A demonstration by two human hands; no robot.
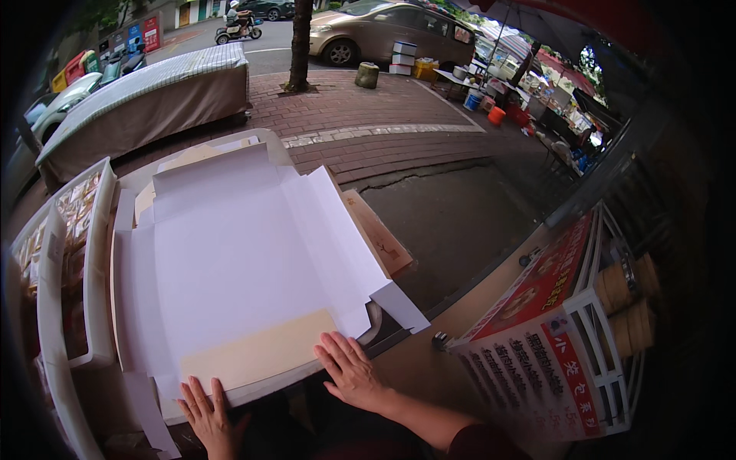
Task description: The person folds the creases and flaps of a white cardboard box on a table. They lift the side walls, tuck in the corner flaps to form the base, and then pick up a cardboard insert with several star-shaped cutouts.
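A large flat cardboard box blank (230, 222) lies unfolded before me, white on its upper face, with side flaps standing partly raised. Along its near edge a cream-coloured flap (264, 345) is folded inward onto the white panel. My left hand (208, 418) rests at the left end of that fold, its fingers stretched out and a little apart. At the right end, my right hand (356, 376) lies flat with fingers extended, the tips touching the flap's corner. Neither hand grips anything. Under the blank, more flat cardboard (376, 234) shows at the right side.
White plastic trays (96, 307) of wrapped goods stand at the left. A red and white sign stand (529, 337) is at the right, beside stacked round steamers (632, 307). Beyond lie a cloth-covered table (153, 107), a tree trunk (300, 46) and a parked car (383, 34).
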